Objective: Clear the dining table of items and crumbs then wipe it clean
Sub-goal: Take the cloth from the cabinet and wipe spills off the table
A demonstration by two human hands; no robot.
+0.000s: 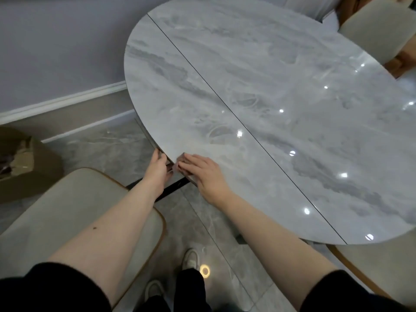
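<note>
Crumbs could miss the left hand [157,168], cupped open just under the table [292,91] edge, and fall on the floor. The right hand [201,174] lies flat on the edge, pushing something small, too blurry to name.

dining table [281,91] | round grey marble top, glossy | dark seam across | smeared wipe streaks

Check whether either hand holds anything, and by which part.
Nothing clearly held. The right hand lies flat at the table edge; the left hand is cupped just below it.
</note>
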